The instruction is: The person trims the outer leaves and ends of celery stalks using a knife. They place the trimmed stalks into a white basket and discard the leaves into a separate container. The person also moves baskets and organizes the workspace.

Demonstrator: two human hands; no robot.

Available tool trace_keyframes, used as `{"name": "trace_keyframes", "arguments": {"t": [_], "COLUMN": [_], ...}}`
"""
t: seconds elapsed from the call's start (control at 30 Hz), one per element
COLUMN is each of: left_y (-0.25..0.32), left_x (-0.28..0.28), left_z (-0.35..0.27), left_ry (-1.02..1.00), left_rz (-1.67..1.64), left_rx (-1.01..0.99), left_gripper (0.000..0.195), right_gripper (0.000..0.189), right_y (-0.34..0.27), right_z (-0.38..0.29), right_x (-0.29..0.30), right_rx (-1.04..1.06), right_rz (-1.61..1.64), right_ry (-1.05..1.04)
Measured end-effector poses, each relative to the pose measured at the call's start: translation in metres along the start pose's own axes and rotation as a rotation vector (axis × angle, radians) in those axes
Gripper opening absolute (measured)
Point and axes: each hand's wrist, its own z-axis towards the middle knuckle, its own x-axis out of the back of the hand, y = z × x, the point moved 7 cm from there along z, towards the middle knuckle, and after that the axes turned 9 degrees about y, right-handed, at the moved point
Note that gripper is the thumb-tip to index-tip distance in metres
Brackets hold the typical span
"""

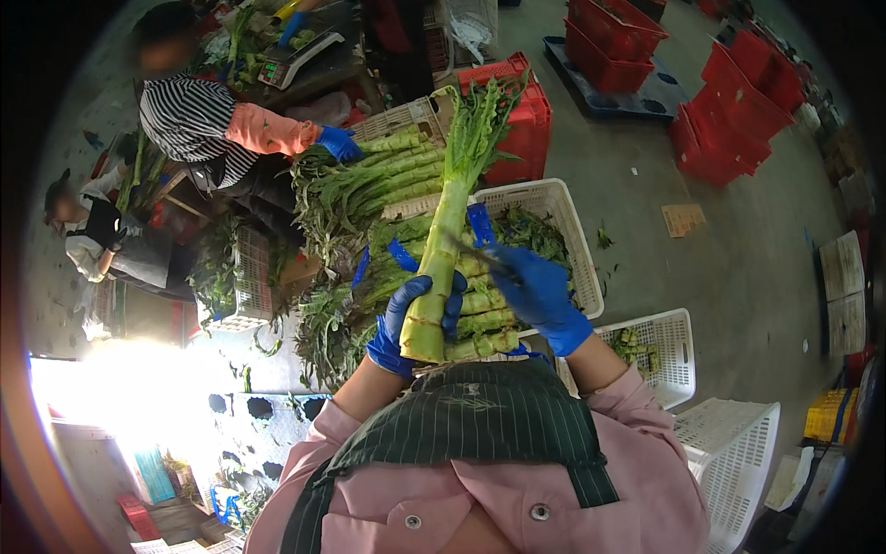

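Note:
A thick celtuce stem (pixel 438 256) with a leafy top stands tilted in front of me, its cut base towards my chest. My left hand (pixel 422 315), in a blue glove, is wrapped around its lower part. My right hand (pixel 533 294), also blue-gloved, grips a knife (pixel 481 255) whose blurred blade points at the middle of the stem; whether it touches cannot be told. Under both hands lie more celtuce stems (pixel 484 301) in rows, their leaves to the left, with blue tape (pixel 403 255) around some. A white plastic crate (pixel 585 263) holds leafy greens just beyond my right hand.
Another person's gloved hand (pixel 339 143) rests on celtuce at the upper left; a further person is at far left. A red crate (pixel 519 131) stands ahead. White crates (pixel 682 356) sit at right, one with cut pieces. A scale (pixel 297 62) is on a back table.

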Motion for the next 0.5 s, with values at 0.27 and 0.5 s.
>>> {"name": "trace_keyframes", "arguments": {"t": [0.27, 0.5], "left_y": [-0.004, -0.003], "left_x": [-0.011, 0.000], "left_z": [-0.001, -0.002], "left_ry": [0.034, 0.081], "left_rz": [-0.071, -0.016], "left_rx": [0.024, 0.011], "left_gripper": [0.046, 0.052], "right_gripper": [0.019, 0.018], "right_y": [-0.020, -0.020], "right_z": [0.021, 0.010], "right_x": [-0.009, -0.021], "right_rx": [0.190, 0.281], "right_rz": [-0.239, -0.152], "right_ry": [-0.013, -0.069]}}
